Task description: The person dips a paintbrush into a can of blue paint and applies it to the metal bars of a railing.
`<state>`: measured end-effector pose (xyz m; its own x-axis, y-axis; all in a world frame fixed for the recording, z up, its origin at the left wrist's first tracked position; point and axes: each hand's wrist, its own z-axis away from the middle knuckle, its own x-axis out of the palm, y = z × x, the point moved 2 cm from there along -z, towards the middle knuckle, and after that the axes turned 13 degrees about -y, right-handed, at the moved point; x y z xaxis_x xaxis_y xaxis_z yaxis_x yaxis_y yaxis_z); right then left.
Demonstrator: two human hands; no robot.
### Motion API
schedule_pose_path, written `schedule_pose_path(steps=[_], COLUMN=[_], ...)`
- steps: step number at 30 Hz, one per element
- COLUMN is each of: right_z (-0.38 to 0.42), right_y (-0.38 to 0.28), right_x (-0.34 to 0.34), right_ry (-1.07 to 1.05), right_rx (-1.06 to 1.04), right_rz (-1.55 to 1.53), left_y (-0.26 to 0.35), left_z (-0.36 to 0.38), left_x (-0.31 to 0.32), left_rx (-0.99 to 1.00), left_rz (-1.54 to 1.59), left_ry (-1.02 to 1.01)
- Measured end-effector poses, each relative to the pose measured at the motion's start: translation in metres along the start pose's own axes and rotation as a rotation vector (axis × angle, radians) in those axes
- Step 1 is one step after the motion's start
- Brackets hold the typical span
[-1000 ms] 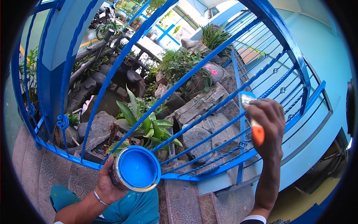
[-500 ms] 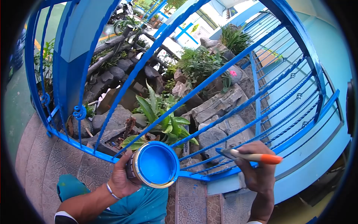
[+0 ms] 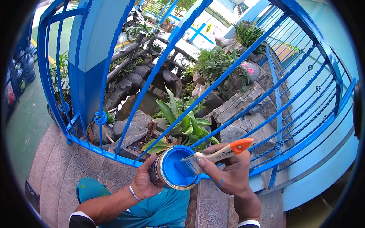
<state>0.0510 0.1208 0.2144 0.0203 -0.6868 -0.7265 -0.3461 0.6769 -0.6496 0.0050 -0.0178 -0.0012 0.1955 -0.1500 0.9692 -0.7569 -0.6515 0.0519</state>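
Observation:
Low in the middle, my left hand (image 3: pixel 145 181) is wrapped round an open paint can (image 3: pixel 161 171), tilted so its blue paint (image 3: pixel 175 163) shows. My right hand (image 3: pixel 232 173) grips a paintbrush (image 3: pixel 218 154) with a pale handle and orange end. The brush's bristles reach inside the can and touch the blue paint. Just beyond the can runs the bottom rail of a blue metal railing (image 3: pixel 102 152), with twisted bars rising from it.
Behind the bars lie rocks (image 3: pixel 237 102), leafy plants (image 3: pixel 186 121) and a small pond (image 3: pixel 142 100). A blue pillar (image 3: pixel 91 57) stands left, a light blue wall (image 3: pixel 323 167) right. Below are stone-patterned steps (image 3: pixel 76 167). Large bottles (image 3: pixel 24 68) stand at the far left.
My right hand has brought the brush from beside the railing into the can, its handle now slanting up to the right. The whole view has shifted, with the scene lying further right.

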Motion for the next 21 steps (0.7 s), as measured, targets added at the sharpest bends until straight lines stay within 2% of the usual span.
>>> schedule_pose_path(steps=[1, 4, 7, 11, 21], right_z=[0.0, 0.0, 0.008, 0.013, 0.037], right_y=[-0.002, 0.003, -0.002, 0.008, 0.024], right_x=[0.003, 0.002, -0.008, -0.018, -0.04], right_ry=[-0.013, -0.02, 0.193, 0.208, 0.461], right_rx=[0.086, 0.034, 0.06, 0.117, 0.102], right_rz=[-0.021, 0.061, -0.207, -0.169, -0.078], left_y=[0.0, 0.0, 0.0, 0.001, -0.002], left_z=[0.0, 0.001, 0.001, 0.0, -0.002], left_x=[0.0, 0.0, -0.001, -0.003, -0.004], left_rx=[0.0, 0.01, 0.017, 0.006, 0.021], left_rz=[0.0, -0.005, 0.003, 0.032, -0.002], left_ry=[0.002, 0.024, 0.032, 0.026, 0.04])
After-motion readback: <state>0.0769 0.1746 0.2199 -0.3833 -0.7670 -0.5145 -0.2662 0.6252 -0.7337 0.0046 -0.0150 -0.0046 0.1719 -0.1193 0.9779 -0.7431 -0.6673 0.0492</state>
